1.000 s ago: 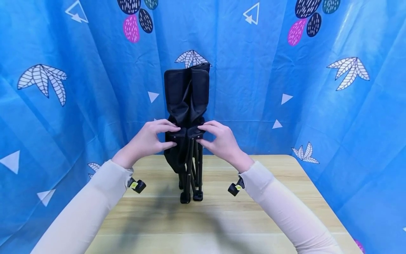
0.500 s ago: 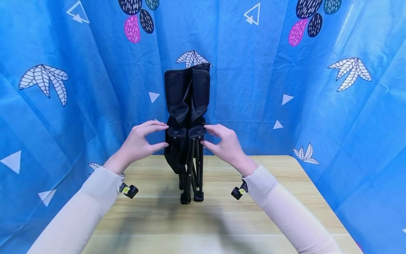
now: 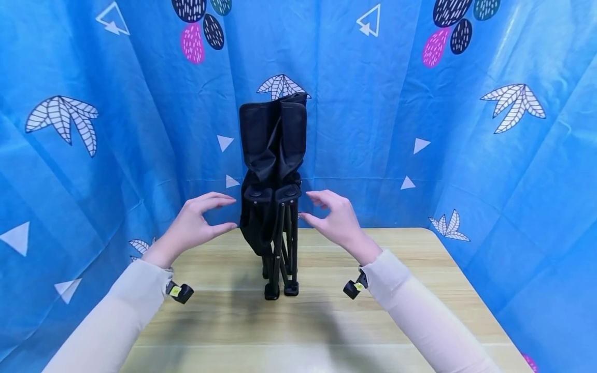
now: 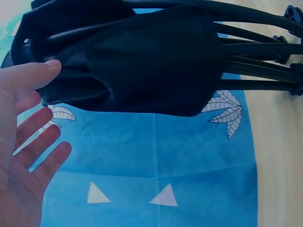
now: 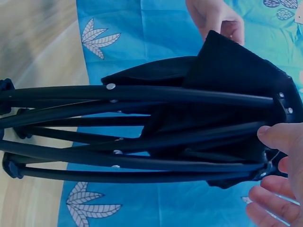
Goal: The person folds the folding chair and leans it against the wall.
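A black folding chair (image 3: pixel 272 150) stands upright and folded on the wooden table, its fabric bunched at the top and its tube legs (image 5: pixel 142 97) gathered below. My left hand (image 3: pixel 200 220) is held left of the chair's seat corners, fingers and thumb spread, with a gap between it and the fabric in the head view. On the other side my right hand (image 3: pixel 336 217) hovers close by, thumb and fingers apart and holding nothing. The right wrist view shows the legs' rivets and black feet (image 5: pixel 12 165).
A light wooden table (image 3: pixel 373 311) bears the chair. Blue patterned curtains (image 3: pixel 364 129) hang behind it and along both sides. A small black camera (image 3: pixel 182 293) is strapped to the left wrist, another (image 3: pixel 353 289) to the right.
Both hands have come away from the chair's seat corners and moved outward, the left one farther and slightly down. The chair stays standing in place.
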The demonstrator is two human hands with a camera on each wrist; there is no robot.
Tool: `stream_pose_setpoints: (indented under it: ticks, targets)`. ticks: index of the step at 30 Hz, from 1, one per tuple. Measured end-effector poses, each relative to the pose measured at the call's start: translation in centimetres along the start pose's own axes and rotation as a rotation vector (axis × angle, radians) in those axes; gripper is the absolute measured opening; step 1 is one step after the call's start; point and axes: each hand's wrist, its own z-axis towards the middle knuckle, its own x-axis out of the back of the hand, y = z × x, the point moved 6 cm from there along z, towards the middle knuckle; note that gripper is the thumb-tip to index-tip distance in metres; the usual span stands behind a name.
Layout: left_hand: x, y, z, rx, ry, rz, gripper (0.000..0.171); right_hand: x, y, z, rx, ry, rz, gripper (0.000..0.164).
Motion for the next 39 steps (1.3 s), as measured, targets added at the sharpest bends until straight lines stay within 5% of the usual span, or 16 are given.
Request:
stream_pose_setpoints:
  ticks: [18, 39]
  targets:
    - [-3.4, -2.3, -3.2, 0.127, -0.069, -0.057, 0.047, -1.2, 2.0, -2.8, -0.112, -0.041, 0.0, 0.046]
    - [-7.4, -4.4, -5.8, 0.203, -0.141, -0.084, 0.044, -3.1, 4.5, -5.3, -0.18, -0.073, 0.015, 0.045]
